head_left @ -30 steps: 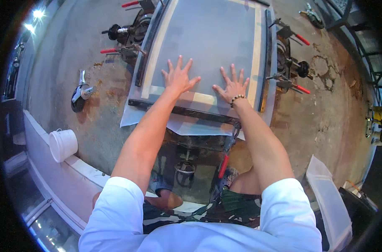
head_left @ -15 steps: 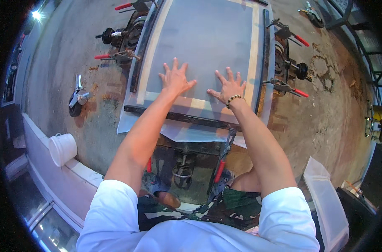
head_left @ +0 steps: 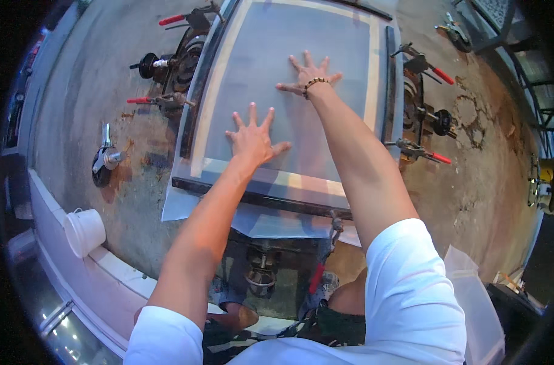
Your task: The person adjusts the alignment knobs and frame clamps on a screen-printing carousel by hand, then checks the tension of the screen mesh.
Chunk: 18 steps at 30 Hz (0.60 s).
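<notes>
Both arms reach forward from the lower edge, nearly straight at the elbow. The left hand (head_left: 251, 139) lies flat with its fingers fanned wide, palm down on the grey mesh screen (head_left: 289, 85); its grip is released and clasps nothing. The right hand (head_left: 308, 78) reaches farther, also flat and spread, palm down on the same mesh, its grip equally released; a beaded bracelet (head_left: 314, 83) circles that wrist. The right hand sits beyond and to the right of the left hand, the two well apart.

The screen is stretched in a dark frame (head_left: 261, 198) whose near rail runs just below the left wrist. Red-handled clamps (head_left: 420, 152) stand to the right of the right hand, and more (head_left: 152, 100) to the left of the left hand. A white bucket (head_left: 84, 231) lies far down and left of the left hand.

The palms themselves are hidden against the mesh. The right forearm covers part of the screen's right side. The stand beneath the frame is shadowed and hard to make out, and the far rail is cut off at the top edge.
</notes>
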Available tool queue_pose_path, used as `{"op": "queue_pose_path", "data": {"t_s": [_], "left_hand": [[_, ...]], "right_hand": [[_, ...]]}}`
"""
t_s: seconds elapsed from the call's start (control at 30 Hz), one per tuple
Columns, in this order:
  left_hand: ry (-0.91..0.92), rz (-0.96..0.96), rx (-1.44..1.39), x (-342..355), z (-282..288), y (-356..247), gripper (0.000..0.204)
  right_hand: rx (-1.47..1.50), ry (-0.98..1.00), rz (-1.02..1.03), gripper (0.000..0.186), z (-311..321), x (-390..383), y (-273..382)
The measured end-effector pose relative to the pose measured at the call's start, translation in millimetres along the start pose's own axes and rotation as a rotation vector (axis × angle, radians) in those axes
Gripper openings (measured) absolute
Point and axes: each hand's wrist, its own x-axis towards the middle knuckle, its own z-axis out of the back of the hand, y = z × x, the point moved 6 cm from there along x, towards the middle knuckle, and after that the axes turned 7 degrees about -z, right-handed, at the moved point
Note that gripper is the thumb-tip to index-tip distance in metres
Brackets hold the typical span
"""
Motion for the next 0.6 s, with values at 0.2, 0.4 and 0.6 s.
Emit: {"op": "queue_pose_path", "data": {"t_s": [0.2,0.4,0.6], "left_hand": [[-0.081,-0.002,-0.014,1.1,-4.3,-0.3,0.094],[-0.057,0.02,-0.026,-0.1,-2.3,-1.1,0.095],[-0.047,-0.019,-0.027,-2.4,0.1,-4.7,0.091]], "right_hand": [[-0.012,0.04,-0.025,0.103,-6.9,13.0,2.5],[-0.019,0.061,-0.019,0.1,-2.5,8.3,5.0],[0.042,-0.127,-0.014,0.088,-28.3,-23.2,-3.3]]}}
